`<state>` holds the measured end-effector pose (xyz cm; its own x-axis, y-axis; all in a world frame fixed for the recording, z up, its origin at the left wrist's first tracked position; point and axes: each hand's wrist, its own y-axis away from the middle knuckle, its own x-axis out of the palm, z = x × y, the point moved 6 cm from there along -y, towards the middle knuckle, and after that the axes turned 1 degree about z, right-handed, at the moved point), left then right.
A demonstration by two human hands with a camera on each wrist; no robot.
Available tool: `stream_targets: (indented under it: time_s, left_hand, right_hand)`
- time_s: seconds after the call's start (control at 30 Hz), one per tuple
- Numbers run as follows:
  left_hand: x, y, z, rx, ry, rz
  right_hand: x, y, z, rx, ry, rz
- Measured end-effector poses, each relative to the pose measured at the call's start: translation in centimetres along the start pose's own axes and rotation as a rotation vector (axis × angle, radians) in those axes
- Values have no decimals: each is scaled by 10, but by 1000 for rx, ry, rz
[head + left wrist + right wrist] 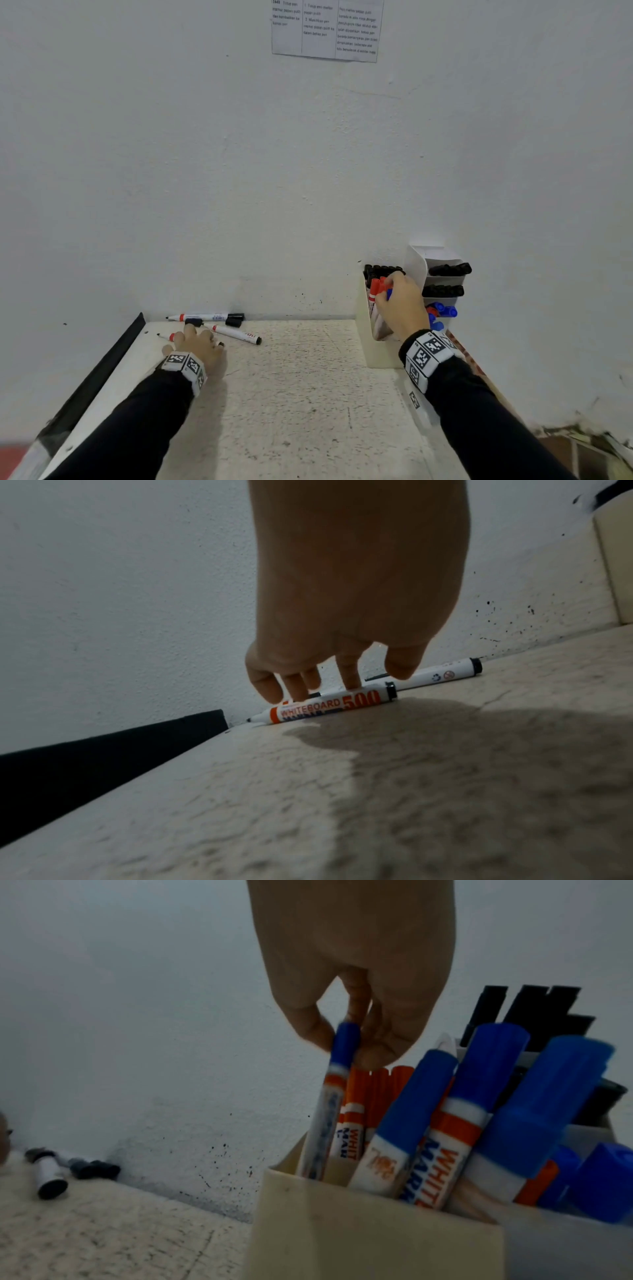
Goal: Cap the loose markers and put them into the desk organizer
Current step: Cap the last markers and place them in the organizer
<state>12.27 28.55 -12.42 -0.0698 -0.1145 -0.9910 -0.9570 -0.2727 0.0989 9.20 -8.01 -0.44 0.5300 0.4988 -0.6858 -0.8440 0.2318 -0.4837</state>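
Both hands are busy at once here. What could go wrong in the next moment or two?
1. The left hand only touches the uncapped marker with its fingertips; it may roll away, and its bare tip could mark the desk.
2. The right hand pinches the blue-capped marker by its cap; the organizer's compartment is crowded, so it may jam against its neighbours.
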Motion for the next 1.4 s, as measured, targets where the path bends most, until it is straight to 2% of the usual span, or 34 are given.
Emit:
stream_targets:
  time_s: [0.1,0.23,0.37,0.5,0.57,0.7,0.73,0.8,0.93,1.03,1.1,1.23,1.4]
  left_hand:
    - [-3,0,6,-26,15,26]
    - [-7,3,11,-50,34,28]
    - [-6,6,22,-90,145,40]
    - [-7,17,26,-179,295,14]
    - [-9,23,27,-231,386,0]
    - [-6,18,30,-272,568,21]
    - [-6,16,31,-273,610,16]
    - [-6,15,32,-279,708,19]
    - [1,15,26,-278,885,67]
    - [3,17,19,-271,956,101]
    - [3,18,18,-287,968,104]
    - [11,17,20,-313,1054,94]
    - [17,12,23,-321,1089,102]
  right_hand:
    - [2,1,-2,57,113,80]
    - [0,-1,3,84,259,71]
    - [-2,1,4,202,507,98]
    - [-7,6,5,306,538,72]
    - [-6,7,15,221,495,-22]
    - [7,11,55,-116,267,-164]
    - [14,12,66,-173,217,-141]
    - [39,12,84,-211,114,6]
    - [106,14,108,-157,-59,470]
    - [151,24,129,-180,-40,786]
    - [175,32,141,-212,22,922]
    - [213,43,158,-315,106,1007]
    - [244,44,160,-313,199,948]
